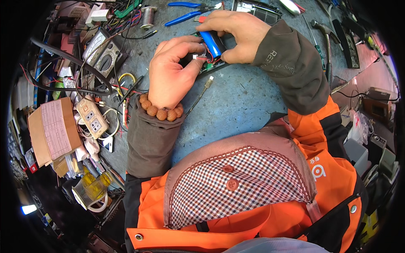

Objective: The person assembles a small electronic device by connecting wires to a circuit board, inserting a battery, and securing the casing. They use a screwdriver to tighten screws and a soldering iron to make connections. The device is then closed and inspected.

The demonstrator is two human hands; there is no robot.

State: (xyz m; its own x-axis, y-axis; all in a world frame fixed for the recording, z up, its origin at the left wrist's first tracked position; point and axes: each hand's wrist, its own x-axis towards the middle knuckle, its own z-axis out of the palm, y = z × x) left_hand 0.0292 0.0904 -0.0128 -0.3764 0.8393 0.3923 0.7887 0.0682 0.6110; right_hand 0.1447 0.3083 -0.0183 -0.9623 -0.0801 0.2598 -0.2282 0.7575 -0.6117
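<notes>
A blue cylindrical battery pack (pixel 210 45) lies over a green circuit board (pixel 214 66) on the blue-grey bench top. My right hand (pixel 242 36) spans the pack, fingers at its far end and thumb by its near end. From the left, my left hand (pixel 174 69) has thumb and forefinger closed at a small white plug (pixel 195 56). Thin red and dark wires run near the pack's near end. My fingers hide much of the board. A beaded bracelet (pixel 161 113) circles my left wrist. Just below the board lies a cable with a metal-tipped plug (pixel 208 81).
Blue-handled pliers (pixel 185 17) and a solder spool (pixel 148 17) lie at the far side. Left are an analog multimeter (pixel 105 59), tangled cables, a socket strip (pixel 91 117) and a cardboard piece (pixel 55 131). A hammer (pixel 325 31) and screwdriver (pixel 317 50) lie right.
</notes>
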